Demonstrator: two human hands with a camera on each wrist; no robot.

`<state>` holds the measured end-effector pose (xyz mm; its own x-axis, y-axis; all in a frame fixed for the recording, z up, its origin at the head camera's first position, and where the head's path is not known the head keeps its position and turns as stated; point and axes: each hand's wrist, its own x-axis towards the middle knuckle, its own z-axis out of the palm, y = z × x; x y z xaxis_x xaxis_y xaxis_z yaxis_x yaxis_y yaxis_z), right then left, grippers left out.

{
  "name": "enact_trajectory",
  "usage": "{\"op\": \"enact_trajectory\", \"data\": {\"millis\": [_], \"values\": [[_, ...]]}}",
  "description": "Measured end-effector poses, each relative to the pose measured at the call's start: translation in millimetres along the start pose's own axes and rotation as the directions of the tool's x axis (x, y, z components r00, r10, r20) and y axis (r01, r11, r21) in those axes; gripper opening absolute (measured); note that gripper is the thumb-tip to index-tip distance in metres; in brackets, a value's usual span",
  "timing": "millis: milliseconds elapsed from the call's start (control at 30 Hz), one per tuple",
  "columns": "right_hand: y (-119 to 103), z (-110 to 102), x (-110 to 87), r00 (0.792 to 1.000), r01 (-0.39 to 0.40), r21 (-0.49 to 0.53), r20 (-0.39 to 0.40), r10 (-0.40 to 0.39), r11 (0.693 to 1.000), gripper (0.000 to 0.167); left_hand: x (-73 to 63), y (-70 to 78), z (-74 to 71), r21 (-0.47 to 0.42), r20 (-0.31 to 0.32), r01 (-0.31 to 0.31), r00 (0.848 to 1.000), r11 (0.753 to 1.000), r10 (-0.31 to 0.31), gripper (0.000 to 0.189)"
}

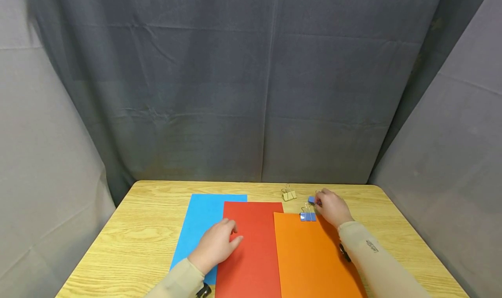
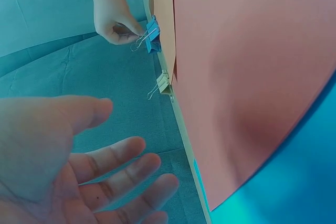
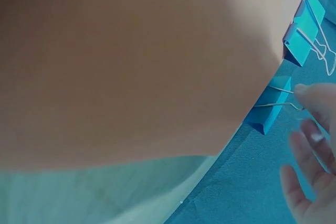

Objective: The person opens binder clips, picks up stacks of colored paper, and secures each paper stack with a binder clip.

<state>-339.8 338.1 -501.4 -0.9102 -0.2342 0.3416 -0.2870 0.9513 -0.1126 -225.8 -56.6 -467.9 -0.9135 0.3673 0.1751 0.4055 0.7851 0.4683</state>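
Note:
At the far right, my right hand has its thumb and fingertips at the wire handles of a blue binder clip, pinching them. That clip lies by the top edge of the orange sheet. Just left of it, another blue binder clip sits on the sheet's top edge, its wire handles standing up. My left hand hovers over the red sheet, holding nothing; in the left wrist view its fingers are spread and loosely bent.
A blue sheet lies partly under the red one, and the orange overlaps the red's right side. A yellow binder clip stands near the back edge of the wooden table. Grey curtains enclose the back and sides.

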Motion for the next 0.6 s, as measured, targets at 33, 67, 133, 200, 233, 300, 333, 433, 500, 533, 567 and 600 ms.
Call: {"op": "enact_trajectory", "data": {"millis": [33, 67, 133, 200, 233, 300, 333, 433, 500, 533, 567, 600], "values": [[0.1, 0.1, -0.5, 1.000, 0.009, -0.010, -0.018, -0.009, 1.000, 0.016, -0.1, -0.1, 0.2, 0.000, 0.000, 0.001, 1.000, 1.000, -0.001, 0.021], [0.3, 0.3, -1.0, 0.999, 0.019, -0.019, -0.036, -0.020, 1.000, 0.018, -0.2, -0.1, 0.3, -0.001, 0.001, 0.001, 1.000, 1.000, -0.001, 0.020], [0.8, 0.9, -1.7, 0.997, 0.035, -0.031, -0.066, -0.037, 0.999, 0.020, -0.4, -0.1, 0.3, -0.001, 0.002, 0.003, 1.000, 1.000, -0.003, 0.020], [1.4, 1.7, -2.0, 0.996, 0.035, -0.033, -0.080, -0.038, 0.999, 0.020, -0.5, -0.2, 0.4, 0.001, 0.005, 0.004, 1.000, 1.000, -0.004, 0.020], [1.6, 2.0, -2.0, 0.996, 0.034, -0.033, -0.082, -0.036, 0.999, 0.020, -0.5, -0.2, 0.4, 0.001, 0.006, 0.005, 1.000, 1.000, -0.005, 0.020], [2.1, 2.3, -1.5, 0.997, 0.026, -0.037, -0.078, -0.029, 0.999, 0.020, -0.8, 0.0, 0.4, 0.001, 0.009, 0.006, 1.000, 1.000, -0.006, 0.020], [2.1, 2.3, -1.4, 0.997, 0.023, -0.041, -0.073, -0.026, 0.999, 0.020, -0.9, 0.1, 0.4, 0.001, 0.010, 0.005, 1.000, 1.000, -0.005, 0.020], [1.7, 2.2, -0.7, 0.998, 0.020, -0.054, -0.062, -0.023, 0.998, 0.022, -1.1, 0.3, 0.0, 0.000, 0.010, 0.004, 1.000, 1.000, -0.004, 0.020], [1.2, 2.1, -0.7, 0.998, 0.019, -0.050, -0.058, -0.022, 0.999, 0.021, -1.2, 0.4, -0.2, 0.002, 0.009, 0.003, 1.000, 1.000, -0.003, 0.020], [1.0, 2.1, -0.8, 0.998, 0.018, -0.042, -0.056, -0.020, 0.999, 0.019, -1.2, 0.4, -0.3, 0.002, 0.009, 0.003, 1.000, 1.000, -0.003, 0.020], [0.7, 1.9, -0.9, 0.998, 0.015, -0.031, -0.054, -0.017, 0.999, 0.018, -1.2, 0.4, -0.4, 0.002, 0.009, 0.003, 1.000, 1.000, -0.003, 0.020], [0.4, 1.7, -0.9, 0.999, 0.012, -0.019, -0.051, -0.013, 1.000, 0.018, -1.2, 0.4, -0.5, 0.002, 0.010, 0.003, 1.000, 1.000, -0.003, 0.020]]}}
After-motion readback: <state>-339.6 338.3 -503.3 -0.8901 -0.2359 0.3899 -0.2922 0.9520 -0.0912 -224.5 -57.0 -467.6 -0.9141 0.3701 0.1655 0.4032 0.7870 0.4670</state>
